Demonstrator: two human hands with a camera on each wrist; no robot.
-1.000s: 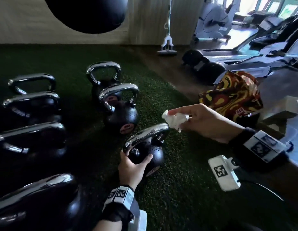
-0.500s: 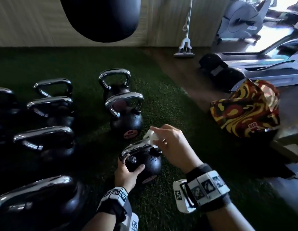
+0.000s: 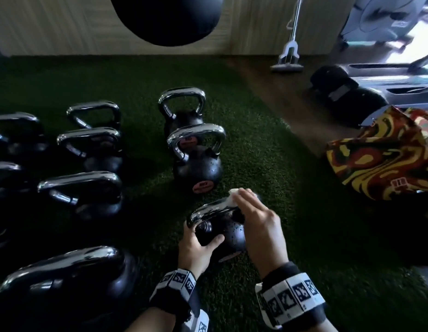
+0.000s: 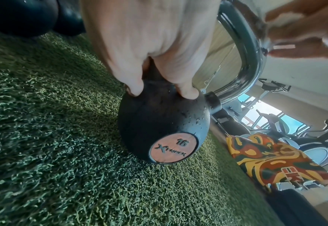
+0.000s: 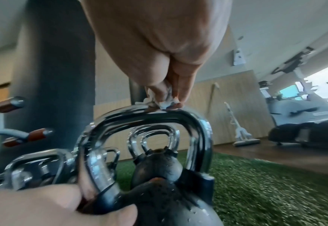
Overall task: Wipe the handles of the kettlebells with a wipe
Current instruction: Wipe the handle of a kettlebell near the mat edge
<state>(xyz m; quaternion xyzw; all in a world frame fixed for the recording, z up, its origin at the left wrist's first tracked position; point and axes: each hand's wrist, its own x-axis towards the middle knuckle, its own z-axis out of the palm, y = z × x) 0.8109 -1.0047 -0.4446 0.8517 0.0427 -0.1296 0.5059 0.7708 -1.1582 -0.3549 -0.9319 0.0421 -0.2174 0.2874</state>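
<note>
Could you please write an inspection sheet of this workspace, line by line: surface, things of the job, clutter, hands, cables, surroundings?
Surface: green artificial turf, with a dark wooden floor strip beside it.
Job's things: nearest kettlebell stands on the turf, droplets on its black body; white wipe pressed on top of its chrome handle. Other kettlebells stand in rows behind and to the left.
Clutter: patterned bag at the right.
Hands: left hand grips the nearest kettlebell at the base of its handle; right hand pinches the wipe.
Cables: nothing seen.
Surroundings: punching bag hanging above, mop against the wood-panelled wall, exercise machines at the right.
</note>
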